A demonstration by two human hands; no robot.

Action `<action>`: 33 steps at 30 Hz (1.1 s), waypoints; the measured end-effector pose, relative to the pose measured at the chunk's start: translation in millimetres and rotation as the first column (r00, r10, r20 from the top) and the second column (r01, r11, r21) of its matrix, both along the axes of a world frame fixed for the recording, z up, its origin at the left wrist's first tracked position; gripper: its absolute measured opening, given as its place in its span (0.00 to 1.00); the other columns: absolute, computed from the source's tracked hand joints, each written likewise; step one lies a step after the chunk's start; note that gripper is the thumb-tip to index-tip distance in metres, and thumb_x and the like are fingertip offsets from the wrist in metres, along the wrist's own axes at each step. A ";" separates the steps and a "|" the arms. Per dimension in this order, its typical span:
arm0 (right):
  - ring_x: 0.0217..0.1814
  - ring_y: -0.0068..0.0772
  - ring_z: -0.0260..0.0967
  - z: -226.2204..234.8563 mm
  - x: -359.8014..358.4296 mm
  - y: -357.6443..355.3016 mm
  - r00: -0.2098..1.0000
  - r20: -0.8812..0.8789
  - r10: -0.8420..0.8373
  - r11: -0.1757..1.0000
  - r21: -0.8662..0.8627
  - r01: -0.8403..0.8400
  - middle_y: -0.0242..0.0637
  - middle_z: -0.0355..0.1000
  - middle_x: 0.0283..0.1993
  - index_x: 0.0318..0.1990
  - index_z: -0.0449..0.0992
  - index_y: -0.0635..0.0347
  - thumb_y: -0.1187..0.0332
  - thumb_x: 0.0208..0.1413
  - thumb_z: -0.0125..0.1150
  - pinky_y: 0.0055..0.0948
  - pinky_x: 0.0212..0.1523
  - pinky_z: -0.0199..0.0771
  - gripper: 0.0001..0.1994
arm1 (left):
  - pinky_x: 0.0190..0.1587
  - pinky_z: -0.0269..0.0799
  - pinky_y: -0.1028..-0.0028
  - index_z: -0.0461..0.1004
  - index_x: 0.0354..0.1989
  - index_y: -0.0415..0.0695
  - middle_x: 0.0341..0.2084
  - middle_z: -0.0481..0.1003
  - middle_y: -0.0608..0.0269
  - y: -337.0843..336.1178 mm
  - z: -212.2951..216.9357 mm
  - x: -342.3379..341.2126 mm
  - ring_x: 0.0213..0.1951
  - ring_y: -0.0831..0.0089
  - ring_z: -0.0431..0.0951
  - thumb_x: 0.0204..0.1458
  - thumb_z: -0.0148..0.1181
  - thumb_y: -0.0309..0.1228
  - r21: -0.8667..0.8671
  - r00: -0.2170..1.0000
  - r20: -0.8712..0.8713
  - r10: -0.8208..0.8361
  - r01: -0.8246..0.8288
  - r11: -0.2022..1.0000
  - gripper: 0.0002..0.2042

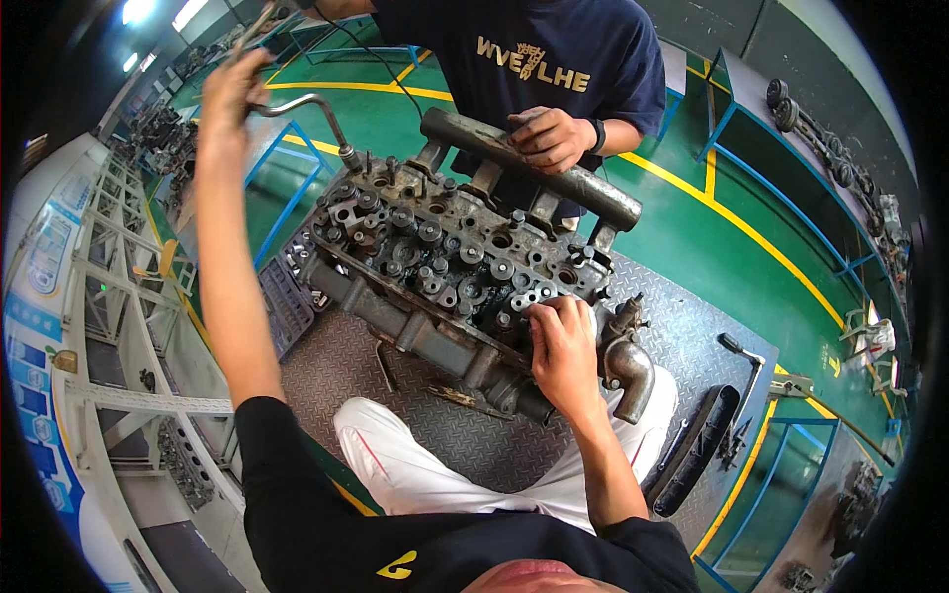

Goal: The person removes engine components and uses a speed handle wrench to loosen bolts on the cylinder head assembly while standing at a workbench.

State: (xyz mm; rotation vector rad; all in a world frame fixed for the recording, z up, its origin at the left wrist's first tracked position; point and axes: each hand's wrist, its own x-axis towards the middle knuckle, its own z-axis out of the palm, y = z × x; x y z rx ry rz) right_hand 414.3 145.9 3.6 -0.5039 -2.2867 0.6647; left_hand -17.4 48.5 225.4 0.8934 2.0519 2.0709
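A greasy metal cylinder head (445, 247) with several bolts and valve parts on top lies on a treadplate table in front of me. My left hand (233, 94), raised at the upper left and blurred, is closed around the crank of a speed brace (326, 111). The brace's lower end meets the far left corner of the cylinder head. My right hand (565, 351) rests on the near right edge of the cylinder head, its fingers curled over that edge. Opposite me, a co-worker's hand (554, 138) lies on the thick pipe (603, 196) along the far side.
A socket case (287, 314) sits left of the head. An L-shaped bar (385, 368) lies close to me. On the right are a ratchet wrench (753, 368) and a long black tray (698, 450). The co-worker's other hand (338, 8) shows at the top edge.
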 end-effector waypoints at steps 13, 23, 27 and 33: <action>0.44 0.52 0.63 -3.3 4.3 0.9 0.999 0.036 0.001 1.000 0.000 -0.001 0.46 0.68 0.41 0.43 0.74 0.63 0.78 0.54 0.59 0.44 0.44 0.67 0.09 | 0.26 0.59 0.80 0.73 0.26 0.44 0.15 0.62 0.74 8.9 -21.0 44.8 0.19 0.84 0.60 0.49 0.68 0.35 -0.122 0.996 -0.085 0.002 -0.012 0.992 0.10; 0.43 0.51 0.63 -11.6 2.6 10.8 1.000 0.023 0.005 1.000 0.022 -0.006 0.46 0.67 0.40 0.43 0.74 0.62 0.79 0.53 0.59 0.44 0.45 0.66 0.10 | 0.23 0.48 0.76 0.72 0.18 0.47 0.13 0.64 0.76 124.2 -55.1 81.8 0.17 0.81 0.54 0.46 0.69 0.34 -0.002 0.971 -0.143 -0.191 0.193 0.981 0.12; 0.43 0.51 0.62 -3.7 -2.8 -2.7 0.998 -0.014 0.053 0.998 0.016 -0.053 0.45 0.66 0.41 0.44 0.74 0.62 0.79 0.52 0.59 0.44 0.45 0.66 0.11 | 0.24 0.59 0.73 0.76 0.27 0.43 0.15 0.70 0.71 1.6 -3.2 -2.0 0.17 0.79 0.61 0.43 0.70 0.35 0.075 0.930 -0.251 0.269 -0.258 0.963 0.11; 0.44 0.51 0.63 -9.6 -1.5 0.6 0.998 0.052 0.032 0.999 -0.001 -0.032 0.45 0.67 0.42 0.44 0.74 0.62 0.79 0.54 0.59 0.43 0.46 0.67 0.10 | 0.26 0.62 0.71 0.73 0.22 0.43 0.17 0.70 0.70 127.7 -49.0 4.3 0.22 0.77 0.66 0.42 0.73 0.41 -0.084 0.871 -0.492 0.013 -0.062 0.995 0.16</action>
